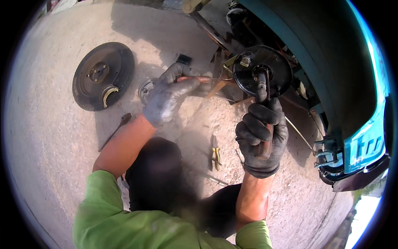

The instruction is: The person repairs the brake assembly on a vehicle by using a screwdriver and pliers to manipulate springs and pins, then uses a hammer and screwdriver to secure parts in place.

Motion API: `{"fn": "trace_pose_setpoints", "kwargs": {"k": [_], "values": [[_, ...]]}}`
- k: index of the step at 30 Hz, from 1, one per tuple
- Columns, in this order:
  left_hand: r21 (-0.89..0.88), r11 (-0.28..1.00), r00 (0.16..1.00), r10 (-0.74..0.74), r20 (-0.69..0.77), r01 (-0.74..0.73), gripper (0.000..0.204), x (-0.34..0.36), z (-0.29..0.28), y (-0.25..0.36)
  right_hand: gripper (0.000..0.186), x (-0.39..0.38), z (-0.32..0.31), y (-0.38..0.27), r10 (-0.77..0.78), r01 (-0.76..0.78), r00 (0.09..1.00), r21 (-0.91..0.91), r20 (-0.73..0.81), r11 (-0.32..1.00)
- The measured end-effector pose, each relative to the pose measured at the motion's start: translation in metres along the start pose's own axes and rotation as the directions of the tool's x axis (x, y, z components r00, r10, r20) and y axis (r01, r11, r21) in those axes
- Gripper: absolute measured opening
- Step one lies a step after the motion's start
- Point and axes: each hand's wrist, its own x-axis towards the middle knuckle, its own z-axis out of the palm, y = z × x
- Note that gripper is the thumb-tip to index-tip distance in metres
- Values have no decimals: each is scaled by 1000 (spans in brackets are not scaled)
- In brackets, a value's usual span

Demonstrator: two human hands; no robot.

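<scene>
Black and round, the brake backing plate (262, 70) looks rigid and greasy. Below it, the right hand (262, 139) fists a heavy bar tool (262, 89); left of it, the left hand (170, 97) pinches a thin, stiff rod (207, 79).

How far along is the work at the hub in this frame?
Done: the wheel is off, lying on the concrete. In hand: the right hand grips a dark tool set on the black backing plate; the left hand holds a thin red-handled tool toward it. Left: the wheel is not refitted.
</scene>
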Motion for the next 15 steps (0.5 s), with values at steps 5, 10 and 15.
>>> {"fn": "trace_pose_setpoints", "kwargs": {"k": [5, 10, 15], "values": [[24, 999, 992, 46, -115, -43, 16, 1, 65, -7, 46, 0, 3, 2, -5, 6, 1000, 11, -30, 1000], [-70, 986, 973, 135, -187, -150, 18, 14, 84, -30, 45, 3, -1, 1, 41, -41, 999, 33, 18, 999], [162, 985, 976, 92, -199, -60, 18, 13, 91, -42, 43, 1, -1, 1, 33, -32, 999, 33, -18, 999]]}}
